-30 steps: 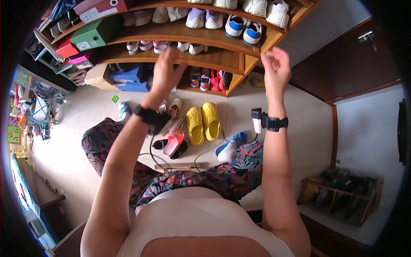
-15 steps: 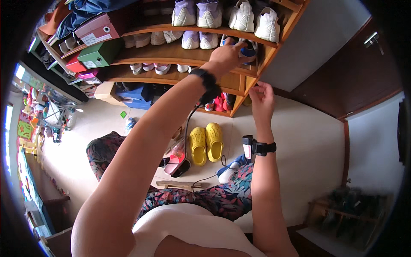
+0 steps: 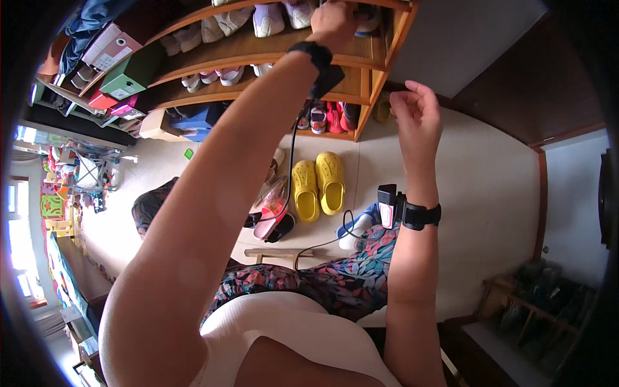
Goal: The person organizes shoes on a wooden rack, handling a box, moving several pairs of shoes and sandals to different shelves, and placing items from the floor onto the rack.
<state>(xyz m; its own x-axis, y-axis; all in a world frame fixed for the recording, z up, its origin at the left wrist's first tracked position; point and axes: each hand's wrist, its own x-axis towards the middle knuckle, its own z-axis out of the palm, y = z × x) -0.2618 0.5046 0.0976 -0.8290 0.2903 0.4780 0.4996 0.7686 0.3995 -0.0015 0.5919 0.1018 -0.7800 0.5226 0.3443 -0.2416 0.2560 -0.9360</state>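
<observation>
Ahead, left hand point(image 3: 333, 26) at rack point(image 3: 225, 50), right hand point(image 3: 417, 121) outside

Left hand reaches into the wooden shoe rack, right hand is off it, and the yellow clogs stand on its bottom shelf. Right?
Not quite: the head view shows the yellow clogs on the floor. The left hand does reach into the wooden shoe rack, and the right hand is off it.

I find one rounded shoe, blue with a pale lower edge point(image 3: 368, 26), sitting sole-down near the right end of a brown wooden shelf point(image 3: 225, 50). My left hand point(image 3: 332, 24) is just beside it on the left; I cannot confirm contact. Shadow obscures its upper part and material.
</observation>
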